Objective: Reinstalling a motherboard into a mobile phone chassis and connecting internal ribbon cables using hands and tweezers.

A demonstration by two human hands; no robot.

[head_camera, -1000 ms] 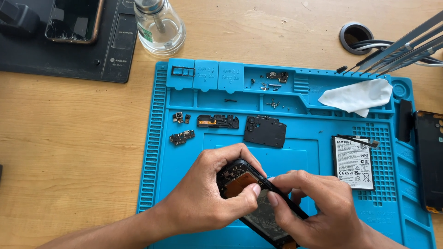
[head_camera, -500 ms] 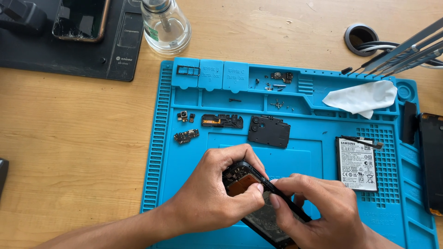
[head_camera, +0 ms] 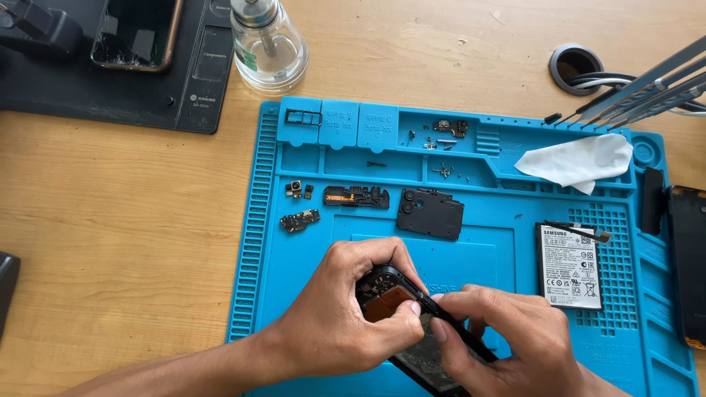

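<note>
Ribbed blue mat (head_camera: pixel 257 220); hands grip opened phone (head_camera: pixel 390 301).

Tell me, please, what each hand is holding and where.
Left hand grips the opened black phone at its top end; right hand pinches a thin black tool mid-shaft.

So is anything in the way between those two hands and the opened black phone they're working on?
Nothing visible. The left hand already grips the top of the opened black phone, and the right hand touches it too, pressing a thin black tool along its edge.
</note>
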